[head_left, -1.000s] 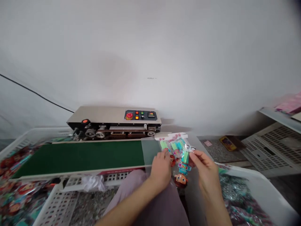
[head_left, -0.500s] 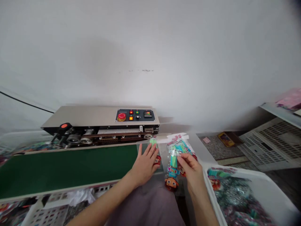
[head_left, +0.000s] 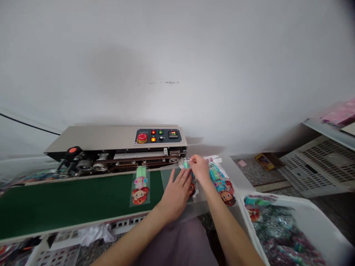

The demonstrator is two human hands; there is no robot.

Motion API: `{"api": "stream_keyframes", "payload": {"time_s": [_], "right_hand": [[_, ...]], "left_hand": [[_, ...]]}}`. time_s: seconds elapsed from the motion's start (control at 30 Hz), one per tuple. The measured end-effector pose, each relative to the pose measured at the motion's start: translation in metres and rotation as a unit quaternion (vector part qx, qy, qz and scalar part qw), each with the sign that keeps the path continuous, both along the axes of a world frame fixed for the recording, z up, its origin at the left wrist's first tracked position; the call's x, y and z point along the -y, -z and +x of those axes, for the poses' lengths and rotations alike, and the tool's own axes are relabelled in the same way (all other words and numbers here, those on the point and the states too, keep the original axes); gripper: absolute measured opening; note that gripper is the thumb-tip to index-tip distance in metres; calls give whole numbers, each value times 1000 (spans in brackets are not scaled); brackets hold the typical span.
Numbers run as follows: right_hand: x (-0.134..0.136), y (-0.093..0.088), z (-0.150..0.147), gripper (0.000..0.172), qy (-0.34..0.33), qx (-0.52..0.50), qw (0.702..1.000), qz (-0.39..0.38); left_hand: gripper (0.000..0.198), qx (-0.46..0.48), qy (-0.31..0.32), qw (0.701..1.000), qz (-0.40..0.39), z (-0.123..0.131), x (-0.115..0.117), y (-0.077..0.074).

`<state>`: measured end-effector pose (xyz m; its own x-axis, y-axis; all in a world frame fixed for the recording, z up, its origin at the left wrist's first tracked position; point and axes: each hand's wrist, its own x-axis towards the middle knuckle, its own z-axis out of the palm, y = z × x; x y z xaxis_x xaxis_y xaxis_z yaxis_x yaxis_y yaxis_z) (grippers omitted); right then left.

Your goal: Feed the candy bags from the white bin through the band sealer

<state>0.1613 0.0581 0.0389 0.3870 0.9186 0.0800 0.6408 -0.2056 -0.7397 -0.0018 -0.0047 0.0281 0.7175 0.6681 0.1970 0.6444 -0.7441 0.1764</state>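
Note:
A clear plastic packet (head_left: 186, 163) with green contents and a cartoon head lies at the infeed end of the band sealer (head_left: 119, 138). My left hand (head_left: 177, 192) rests flat over it, fingers spread, hiding much of its middle. At its top edge my right hand (head_left: 200, 168) pinches the packet beside the sealer's intake. Another packet (head_left: 140, 186), its cartoon head toward me, lies on the green conveyor belt (head_left: 83, 195) with its top edge at the sealing band. Right of my right wrist lies a pile of similar packets (head_left: 222, 181).
A white bin (head_left: 313, 218) holding many packets stands at the right. The sealer's panel (head_left: 159, 136) has a red stop button (head_left: 142, 137) and lit indicators. Grey plastic crates (head_left: 318, 166) stand farther right, and a white basket (head_left: 59, 255) sits below the belt.
One packet has come out from under my left hand and travelled left along the belt. My right hand has carried another packet up and left to the sealer's intake.

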Motion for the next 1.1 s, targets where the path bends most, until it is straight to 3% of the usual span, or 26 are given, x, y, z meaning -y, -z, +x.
{"api": "stream_keyframes", "payload": {"time_s": [0.1,0.23,0.37,0.47,0.6,0.83,0.97,1.1], "right_hand": [[13,-9,4,27,8,47,999,1],[61,-14,29,36,-25,194,979,54],[117,3,57,41,-39,346,936,39],[140,21,57,49,-56,415,908,16],[136,32,31,54,-53,440,896,5],[99,25,-26,54,-36,385,922,0],[100,15,-24,53,-48,361,931,16],[111,11,-5,49,-72,376,924,18]], "left_hand": [[55,-18,12,1000,-22,8,1,10],[56,-9,-3,1000,-24,11,0,16],[59,4,-31,999,-9,13,-2,21],[59,2,-35,999,0,9,-2,26],[58,-2,-30,999,13,-4,-3,30],[54,-42,-53,998,-11,-36,-7,17],[50,-49,-115,992,-8,-43,-4,-1],[50,-10,-52,998,-22,-17,3,-8]]}}
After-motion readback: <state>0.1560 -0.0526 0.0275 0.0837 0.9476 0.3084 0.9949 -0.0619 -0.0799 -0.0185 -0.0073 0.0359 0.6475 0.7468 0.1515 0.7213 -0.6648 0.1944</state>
